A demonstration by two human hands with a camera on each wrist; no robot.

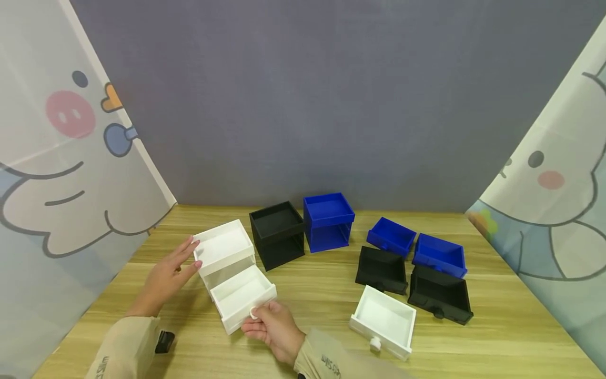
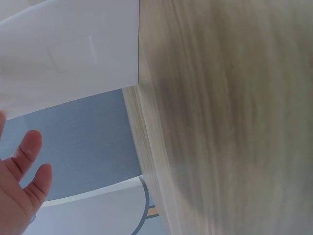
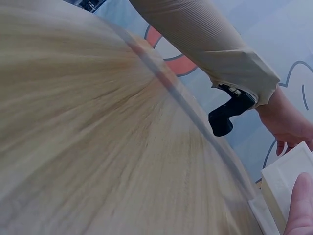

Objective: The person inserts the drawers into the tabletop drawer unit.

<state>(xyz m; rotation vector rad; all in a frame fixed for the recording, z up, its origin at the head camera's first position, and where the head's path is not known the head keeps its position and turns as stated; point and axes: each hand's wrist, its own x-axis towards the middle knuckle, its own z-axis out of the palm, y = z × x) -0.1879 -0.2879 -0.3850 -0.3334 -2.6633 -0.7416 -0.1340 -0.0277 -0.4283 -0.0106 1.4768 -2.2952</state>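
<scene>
A white cabinet frame (image 1: 223,245) with a tray-like top stands left of centre on the table. My left hand (image 1: 165,279) rests its fingertips on the frame's left upper edge. In the left wrist view, its fingers (image 2: 28,152) are extended beside the white side wall (image 2: 73,54). A white drawer (image 1: 242,295) juts from the front of the frame, its back end within the lower opening. Thumb and fingers of my right hand (image 1: 276,329) pinch its round knob (image 1: 254,313). The right wrist view shows only one digit of that hand, over a white panel.
Behind stand a black cabinet frame (image 1: 276,234) and a blue one (image 1: 328,221). To the right lie blue drawers (image 1: 391,237), black drawers (image 1: 381,268) and another white drawer (image 1: 384,318). A grey curtain (image 1: 322,105) borders the table's back.
</scene>
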